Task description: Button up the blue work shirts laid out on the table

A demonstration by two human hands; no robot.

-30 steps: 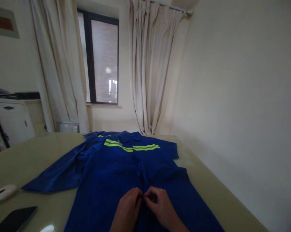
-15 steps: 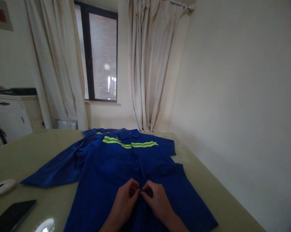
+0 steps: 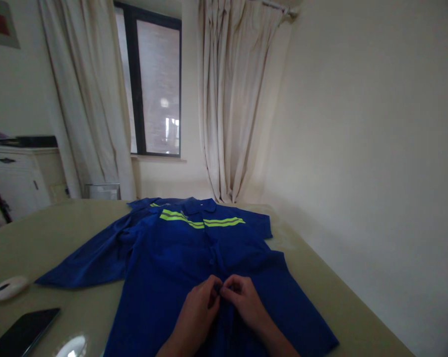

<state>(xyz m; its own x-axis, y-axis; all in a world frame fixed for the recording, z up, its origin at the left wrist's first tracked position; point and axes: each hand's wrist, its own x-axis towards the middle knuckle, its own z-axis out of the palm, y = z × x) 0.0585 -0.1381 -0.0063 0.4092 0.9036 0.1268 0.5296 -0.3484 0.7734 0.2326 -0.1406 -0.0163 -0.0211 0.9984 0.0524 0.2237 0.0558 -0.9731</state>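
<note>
Left hand [image 3: 198, 310], right hand [image 3: 242, 303], pinching smooth blue shirt [image 3: 164, 277] placket

Shirt [image 3: 194, 277] flat on table [image 3: 52, 238]; phone [image 3: 21, 332] & mouse [image 3: 8, 287] left of it; window [image 3: 155, 84] behind.

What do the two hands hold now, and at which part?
Both the left hand and the right hand pinch the blue work shirt with yellow stripes at its front button strip, low on the chest.
</note>
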